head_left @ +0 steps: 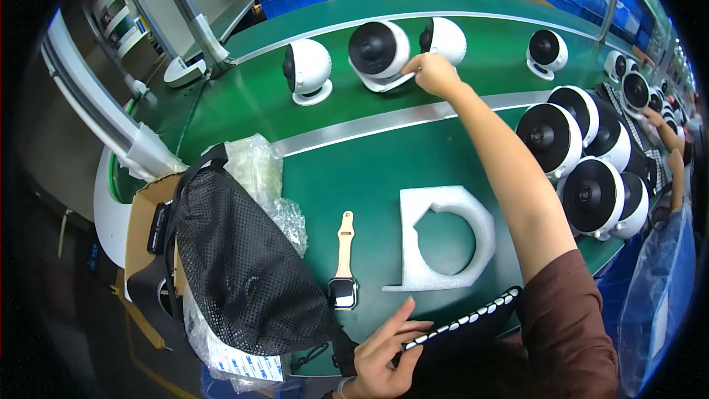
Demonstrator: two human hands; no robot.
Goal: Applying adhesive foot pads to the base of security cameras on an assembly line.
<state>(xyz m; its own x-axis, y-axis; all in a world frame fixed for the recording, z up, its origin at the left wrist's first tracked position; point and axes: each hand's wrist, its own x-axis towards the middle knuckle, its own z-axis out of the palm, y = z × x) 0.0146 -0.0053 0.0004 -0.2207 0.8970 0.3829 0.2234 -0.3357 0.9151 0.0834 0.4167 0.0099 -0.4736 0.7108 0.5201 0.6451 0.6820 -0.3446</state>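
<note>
White spherical fan [378, 52], base [381, 88] pinched by right hand [438, 75], left hand [385, 362] gripping dotted strip [462, 321]

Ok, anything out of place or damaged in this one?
The smartwatch looks out of place: lying loose on the green bench between the black mesh bag and white foam piece, it seems a personal item. The round unit in the right hand tilts, perhaps just from handling. No spill or damage shows.

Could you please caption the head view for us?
Right hand grips a black-fronted white device by its base, beyond a foam cutout on a green worktable.
</note>
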